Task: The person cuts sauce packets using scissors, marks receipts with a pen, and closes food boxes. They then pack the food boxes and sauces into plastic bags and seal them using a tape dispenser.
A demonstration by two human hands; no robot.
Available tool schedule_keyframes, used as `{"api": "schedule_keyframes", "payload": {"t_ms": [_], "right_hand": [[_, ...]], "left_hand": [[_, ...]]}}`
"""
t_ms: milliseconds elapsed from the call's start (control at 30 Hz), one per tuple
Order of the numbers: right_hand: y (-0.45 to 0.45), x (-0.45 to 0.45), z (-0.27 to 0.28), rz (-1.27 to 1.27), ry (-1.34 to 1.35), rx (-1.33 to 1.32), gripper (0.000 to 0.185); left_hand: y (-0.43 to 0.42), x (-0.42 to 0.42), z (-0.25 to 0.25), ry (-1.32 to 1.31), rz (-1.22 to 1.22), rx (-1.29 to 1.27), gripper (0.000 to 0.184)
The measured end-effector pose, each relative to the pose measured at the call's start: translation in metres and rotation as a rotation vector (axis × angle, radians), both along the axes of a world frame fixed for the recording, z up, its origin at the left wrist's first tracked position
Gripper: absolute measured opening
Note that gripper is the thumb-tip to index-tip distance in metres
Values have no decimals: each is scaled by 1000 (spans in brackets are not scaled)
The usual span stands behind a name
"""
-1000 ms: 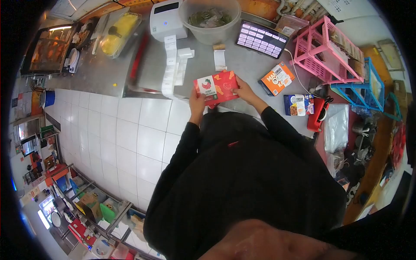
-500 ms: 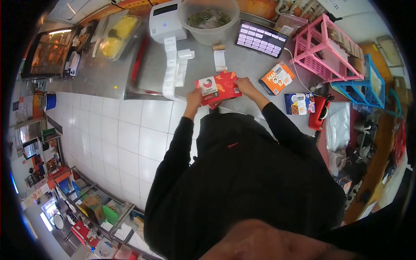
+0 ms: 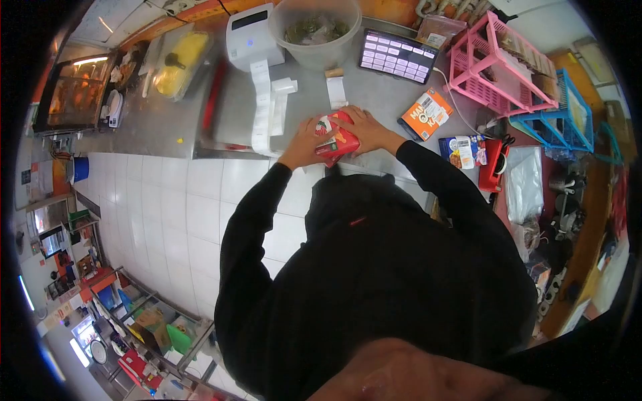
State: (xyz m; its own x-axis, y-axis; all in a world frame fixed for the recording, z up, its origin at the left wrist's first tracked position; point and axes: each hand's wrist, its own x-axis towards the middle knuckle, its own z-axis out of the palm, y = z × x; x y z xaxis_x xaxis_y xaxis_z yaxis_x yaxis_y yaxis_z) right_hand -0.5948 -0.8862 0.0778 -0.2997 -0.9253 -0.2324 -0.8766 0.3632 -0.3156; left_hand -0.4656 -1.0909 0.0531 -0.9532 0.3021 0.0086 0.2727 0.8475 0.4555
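At the counter's front edge, a red printed box (image 3: 340, 142) is held between both hands. My left hand (image 3: 305, 143) wraps its left side, fingers reaching over the top. My right hand (image 3: 368, 134) covers the right side and upper edge of the same box. Most of its printed face is hidden by fingers. Just beyond it a small paper slip (image 3: 336, 92) lies on the metal counter (image 3: 311, 87). To the right are an orange box (image 3: 426, 115) and a dark blue box (image 3: 461, 152).
A white label printer (image 3: 253, 41) with a long label strip (image 3: 261, 113), a clear tub (image 3: 317, 50), and a tablet (image 3: 397, 56) stand at the back. Pink baskets (image 3: 491, 70), blue baskets (image 3: 568, 120) and a red tape dispenser (image 3: 493, 166) are on the right.
Both hands have moved from the red box's side edges to wrap over its face. The box now looks narrower and more tilted, and more of it is covered.
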Motion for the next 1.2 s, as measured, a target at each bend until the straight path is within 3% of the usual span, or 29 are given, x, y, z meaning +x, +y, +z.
{"api": "schedule_keyframes", "payload": {"t_ms": [67,167,333,433,533,633,667,767,800,833,867,900,933,967,1033,1133,1200], "right_hand": [[2,-5,-11,11,-164,-103,99],[10,-7,-38,127,-56,-290,87],[22,-2,-37,147,-1,-317,76],[32,17,-32,21,-47,-437,75],[27,21,-50,-40,20,-500,75],[33,28,-61,-148,-15,-540,65],[49,28,-59,-194,-52,-558,60],[120,17,-33,-602,-305,-570,35],[154,9,-30,-872,-227,-733,21],[196,-1,-29,-1160,-204,-795,24],[248,-13,-34,-1344,104,-741,24],[299,-20,-22,-1355,260,-931,21],[347,-23,-25,-1627,201,-895,17],[400,-24,-42,-1665,552,-606,15],[443,-26,-14,-2217,-123,-514,19],[505,-25,-57,-2082,-844,-827,22],[508,-16,-55,-2021,-756,-898,27]], "left_hand": [[0,0,-9,1,-38,-39,68],[6,5,-16,-20,-33,-55,61],[13,16,-12,9,-13,47,62],[31,20,-8,117,116,-161,80],[43,5,-27,187,311,-121,106],[47,-21,9,-84,330,-229,116],[47,-25,7,-39,298,-181,116],[49,-29,-6,44,253,-25,113],[52,-31,-7,21,265,-37,113],[54,-31,-6,-6,281,-57,113],[55,-30,-6,-36,302,-81,113],[55,-31,-7,-60,304,-91,113],[56,-32,-9,-80,307,-102,113],[56,-35,-12,-100,311,-114,113],[53,-38,-18,-160,299,-117,114],[54,-40,-13,-196,302,-118,114],[56,-41,-9,-227,312,-131,114]]}}
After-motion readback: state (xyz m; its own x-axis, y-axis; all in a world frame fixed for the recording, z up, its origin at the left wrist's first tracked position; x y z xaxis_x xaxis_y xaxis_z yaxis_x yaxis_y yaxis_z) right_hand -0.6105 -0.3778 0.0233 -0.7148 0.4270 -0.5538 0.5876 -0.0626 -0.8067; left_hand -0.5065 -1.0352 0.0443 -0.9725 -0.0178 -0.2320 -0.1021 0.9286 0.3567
